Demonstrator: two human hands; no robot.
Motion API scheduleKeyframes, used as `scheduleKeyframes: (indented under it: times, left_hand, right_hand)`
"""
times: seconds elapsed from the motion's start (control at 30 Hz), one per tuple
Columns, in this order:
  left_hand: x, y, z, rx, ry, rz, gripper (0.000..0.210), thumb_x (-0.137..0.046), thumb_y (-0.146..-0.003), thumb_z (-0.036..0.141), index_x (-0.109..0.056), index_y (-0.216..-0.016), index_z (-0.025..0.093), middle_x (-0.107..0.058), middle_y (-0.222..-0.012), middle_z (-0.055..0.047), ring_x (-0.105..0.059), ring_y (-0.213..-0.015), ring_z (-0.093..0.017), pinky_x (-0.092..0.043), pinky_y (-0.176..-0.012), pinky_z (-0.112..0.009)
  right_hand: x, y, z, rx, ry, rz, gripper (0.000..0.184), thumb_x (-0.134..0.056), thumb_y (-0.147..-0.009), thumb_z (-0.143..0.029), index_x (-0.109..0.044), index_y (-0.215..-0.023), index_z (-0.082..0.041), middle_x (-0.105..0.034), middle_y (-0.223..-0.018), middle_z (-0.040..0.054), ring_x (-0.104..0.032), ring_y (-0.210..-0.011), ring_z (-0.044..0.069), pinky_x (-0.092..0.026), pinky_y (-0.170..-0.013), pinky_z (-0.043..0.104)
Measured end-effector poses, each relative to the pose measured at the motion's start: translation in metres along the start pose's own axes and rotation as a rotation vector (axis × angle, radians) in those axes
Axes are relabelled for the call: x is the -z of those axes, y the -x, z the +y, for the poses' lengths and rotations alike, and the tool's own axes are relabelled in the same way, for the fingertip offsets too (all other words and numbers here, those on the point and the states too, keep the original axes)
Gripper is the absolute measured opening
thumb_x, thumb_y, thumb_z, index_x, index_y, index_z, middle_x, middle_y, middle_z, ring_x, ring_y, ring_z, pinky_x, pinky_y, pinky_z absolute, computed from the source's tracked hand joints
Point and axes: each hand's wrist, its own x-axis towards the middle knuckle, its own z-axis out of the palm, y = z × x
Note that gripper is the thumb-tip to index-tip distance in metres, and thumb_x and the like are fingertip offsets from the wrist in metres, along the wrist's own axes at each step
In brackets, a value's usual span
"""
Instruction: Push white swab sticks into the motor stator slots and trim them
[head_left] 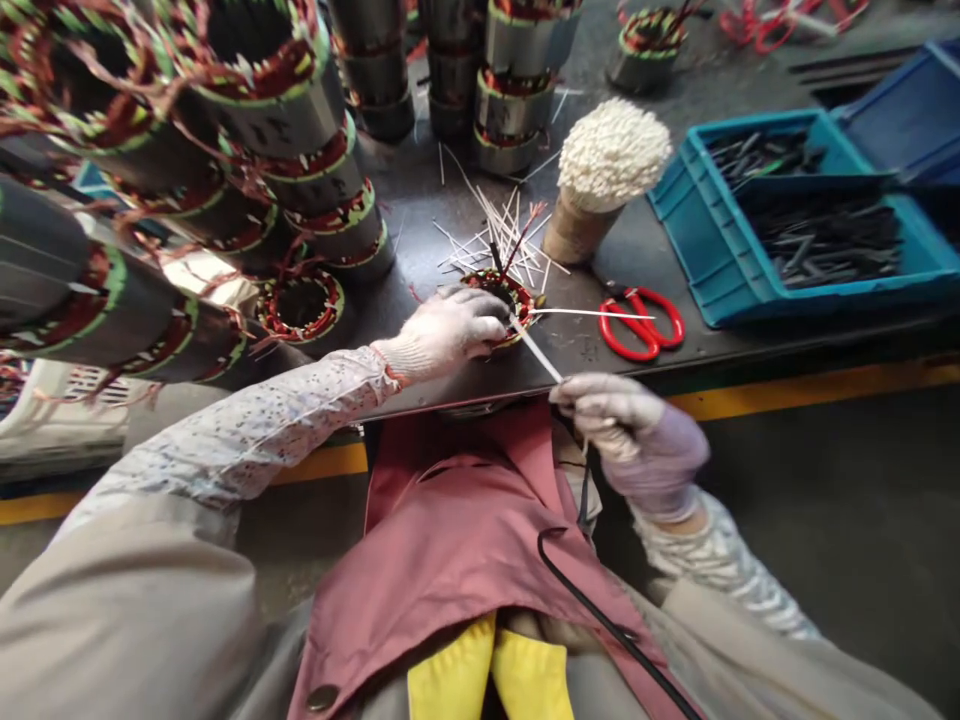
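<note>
My gloved left hand (454, 325) rests over the near left side of a small motor stator (517, 295), its fingers curled onto the rim and windings. A taut white cord (541, 355) runs from the stator towards me. Its near end is pinched in my gloved right hand (634, 425), just off the table edge. A thin white stick (592, 313) juts right from the stator, across the red-handled scissors (637, 325). Dark and reddish wire leads rise from the stator's far side. My left fingers hide part of its inside.
Stacked stators (300, 130) crowd the left and back. Loose white sticks (510, 235) lie behind the work, beside a packed bundle of white sticks (615, 150) in a brown holder. At right stands a blue bin (720, 270) with dark pieces. Another stator (649, 45) sits farther back.
</note>
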Motion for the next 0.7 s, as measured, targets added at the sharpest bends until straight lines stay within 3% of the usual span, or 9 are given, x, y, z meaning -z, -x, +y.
scheduleKeyframes:
  times: [0.07, 0.17, 0.3, 0.7]
  left_hand:
    - [-0.003, 0.001, 0.000, 0.039, 0.060, -0.014, 0.023, -0.062, -0.090, 0.027, -0.068, -0.112, 0.026, -0.072, -0.109, -0.001, -0.065, -0.106, -0.019, -0.035, -0.110, -0.042]
    - [-0.005, 0.001, 0.002, 0.109, 0.059, -0.009, 0.033, -0.064, -0.088, 0.026, -0.063, -0.121, 0.024, -0.074, -0.104, -0.002, -0.067, -0.100, -0.020, -0.037, -0.109, -0.041]
    - [-0.002, 0.001, 0.005, 0.165, 0.017, -0.008, 0.049, -0.065, -0.087, 0.029, -0.055, -0.133, 0.020, -0.073, -0.107, -0.008, -0.066, -0.102, -0.024, -0.040, -0.106, -0.041]
    - [0.000, 0.002, 0.000, 0.114, 0.044, -0.024, 0.039, -0.059, -0.090, 0.032, -0.060, -0.128, 0.022, -0.073, -0.103, -0.006, -0.068, -0.097, -0.023, -0.039, -0.104, -0.040]
  right_hand:
    - [-0.002, 0.032, 0.019, 0.034, 0.009, -0.041, 0.013, -0.065, -0.086, -0.012, -0.070, -0.093, -0.021, -0.074, -0.104, 0.0050, -0.072, -0.090, 0.016, -0.062, -0.070, 0.026]
    - [-0.005, 0.051, 0.037, 0.096, 0.024, -0.063, 0.028, -0.058, -0.086, -0.003, -0.068, -0.102, -0.025, -0.072, -0.113, 0.0055, -0.071, -0.102, 0.019, -0.062, -0.083, 0.032]
    - [-0.008, 0.045, 0.042, 0.119, 0.043, -0.107, 0.026, -0.059, -0.086, -0.005, -0.068, -0.101, -0.024, -0.073, -0.110, 0.0059, -0.071, -0.101, 0.019, -0.062, -0.084, 0.033]
    - [-0.009, 0.041, 0.043, 0.166, 0.089, -0.141, 0.024, -0.059, -0.087, -0.007, -0.066, -0.103, -0.024, -0.073, -0.110, 0.0059, -0.071, -0.099, 0.018, -0.062, -0.082, 0.030]
